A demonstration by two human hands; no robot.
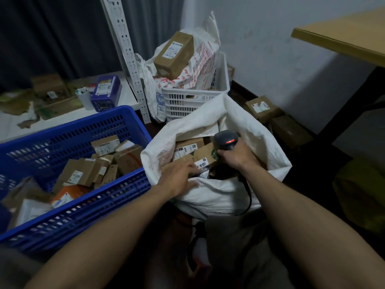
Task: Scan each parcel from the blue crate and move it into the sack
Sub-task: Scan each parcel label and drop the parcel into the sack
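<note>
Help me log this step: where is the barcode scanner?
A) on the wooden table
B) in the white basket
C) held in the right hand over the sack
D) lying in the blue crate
C: the right hand grips the barcode scanner above the open white sack, its red light lit.

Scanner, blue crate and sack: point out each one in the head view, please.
scanner (224, 136), head view, on its dark head beside the red light.
blue crate (83, 215), head view, on its slotted near wall.
sack (212, 195), head view, on the folded white cloth at its near rim.
</note>
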